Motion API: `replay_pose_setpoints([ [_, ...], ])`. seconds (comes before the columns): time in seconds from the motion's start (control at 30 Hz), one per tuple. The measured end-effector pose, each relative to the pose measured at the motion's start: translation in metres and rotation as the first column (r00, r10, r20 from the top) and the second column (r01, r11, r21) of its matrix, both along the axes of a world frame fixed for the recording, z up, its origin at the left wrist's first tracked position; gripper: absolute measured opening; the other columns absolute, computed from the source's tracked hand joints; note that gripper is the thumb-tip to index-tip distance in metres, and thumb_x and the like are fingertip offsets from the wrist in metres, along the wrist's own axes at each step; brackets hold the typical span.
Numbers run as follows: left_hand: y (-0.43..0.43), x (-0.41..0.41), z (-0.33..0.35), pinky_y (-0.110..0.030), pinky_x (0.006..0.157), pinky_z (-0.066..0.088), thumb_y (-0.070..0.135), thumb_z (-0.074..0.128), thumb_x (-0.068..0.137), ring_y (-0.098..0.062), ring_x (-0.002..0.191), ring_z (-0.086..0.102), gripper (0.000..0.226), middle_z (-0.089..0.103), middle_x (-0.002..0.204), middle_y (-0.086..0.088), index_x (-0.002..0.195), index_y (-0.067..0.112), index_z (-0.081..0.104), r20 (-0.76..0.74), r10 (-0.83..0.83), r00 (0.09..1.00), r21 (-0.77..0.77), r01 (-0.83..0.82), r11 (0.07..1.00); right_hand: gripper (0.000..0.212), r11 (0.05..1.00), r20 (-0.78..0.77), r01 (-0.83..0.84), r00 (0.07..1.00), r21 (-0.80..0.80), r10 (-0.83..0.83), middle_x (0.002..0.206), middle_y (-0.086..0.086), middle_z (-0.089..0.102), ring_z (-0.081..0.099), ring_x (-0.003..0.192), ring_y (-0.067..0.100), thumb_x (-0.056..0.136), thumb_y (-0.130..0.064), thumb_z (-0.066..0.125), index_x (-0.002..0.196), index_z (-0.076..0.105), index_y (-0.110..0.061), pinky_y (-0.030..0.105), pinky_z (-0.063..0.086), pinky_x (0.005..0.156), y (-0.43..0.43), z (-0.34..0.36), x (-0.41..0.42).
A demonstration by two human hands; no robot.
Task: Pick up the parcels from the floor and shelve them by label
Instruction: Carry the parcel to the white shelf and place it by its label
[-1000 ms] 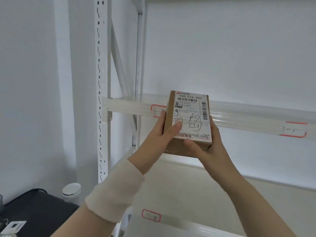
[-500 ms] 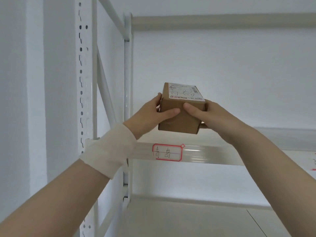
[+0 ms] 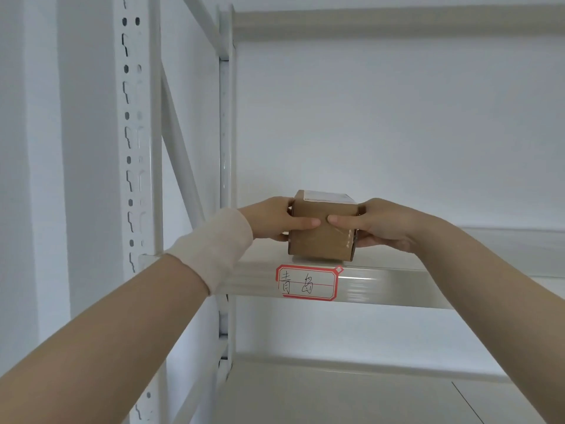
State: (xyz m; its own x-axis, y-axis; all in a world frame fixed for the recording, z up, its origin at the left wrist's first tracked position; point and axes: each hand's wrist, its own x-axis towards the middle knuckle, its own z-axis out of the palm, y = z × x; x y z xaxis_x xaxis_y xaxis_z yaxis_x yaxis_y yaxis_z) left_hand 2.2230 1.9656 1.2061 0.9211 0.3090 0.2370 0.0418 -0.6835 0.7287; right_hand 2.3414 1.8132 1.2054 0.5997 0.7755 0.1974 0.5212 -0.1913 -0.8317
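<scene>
Cardboard parcel [image 3: 322,228] sits at the front edge of the metal shelf [image 3: 397,264], directly above the red-bordered shelf label [image 3: 308,282] with two handwritten characters, near the shelf's left end beside the rack upright [image 3: 225,179]. Its underside looks to be resting on the shelf, though whether full weight is down is hard to tell. The left hand [image 3: 275,218] grips the parcel's left side and the right hand [image 3: 379,223] its right side, both closed on it, thumbs meeting across the near face. The shipping label [image 3: 325,196] faces up, seen edge-on, so its writing cannot be read here. A pale wrist wrap [image 3: 211,243] covers the left wrist.

To finish well, I judge the parcel should be slid a little back from the edge so it cannot tip off, kept square above the shelf label, then released by both hands together.

Half a second ago the parcel was held in the air above the shelf; it has since come down to the shelf surface, and the arms have stretched further forward.
</scene>
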Motion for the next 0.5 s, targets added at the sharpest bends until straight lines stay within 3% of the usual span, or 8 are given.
replay_pose_setpoints([
  [0.2,0.002,0.012,-0.01,-0.018,0.081,0.049,0.025,0.058,0.09,-0.017,0.109,0.055,0.05,0.056,0.126,-0.005,0.137,0.012,0.044,-0.033,0.013,0.999,-0.057,-0.015,0.998,0.044,1.0,-0.011,-0.005,1.0,0.012,0.005,0.117,0.01,0.07,0.066,0.102,0.02,0.082,-0.029,0.07,0.119,0.063,-0.007,0.036,0.051,0.099,0.005,-0.01,0.012],
  [0.33,0.012,0.01,-0.01,-0.034,0.098,0.051,0.036,0.064,0.084,-0.023,0.122,0.053,0.064,0.052,0.135,-0.01,0.139,0.013,0.042,-0.044,0.08,0.996,0.017,-0.079,0.997,0.048,1.0,0.041,-0.018,0.999,-0.012,0.019,0.118,0.003,0.067,0.061,0.107,0.016,0.081,-0.027,0.071,0.125,0.059,-0.012,0.03,0.049,0.095,0.004,-0.012,0.016],
  [0.4,0.015,0.009,-0.01,-0.036,0.098,0.051,0.039,0.066,0.081,-0.024,0.121,0.055,0.068,0.052,0.134,-0.011,0.139,0.012,0.043,-0.02,0.107,0.994,0.057,-0.106,0.993,0.047,1.0,0.075,-0.004,0.997,0.006,0.004,0.117,0.003,0.065,0.061,0.108,0.016,0.08,-0.026,0.072,0.124,0.06,-0.012,0.028,0.049,0.091,0.003,-0.011,0.017],
  [0.5,0.013,0.011,-0.012,-0.04,0.095,0.053,0.028,0.067,0.083,-0.027,0.116,0.059,0.043,0.059,0.114,-0.009,0.119,0.01,0.054,0.051,0.089,0.995,0.016,-0.09,0.996,0.033,0.996,0.077,0.007,0.997,0.092,-0.014,0.106,0.004,0.067,0.062,0.093,0.015,0.081,-0.018,0.072,0.112,0.064,-0.011,0.028,0.051,0.089,0.007,-0.013,0.018],
])
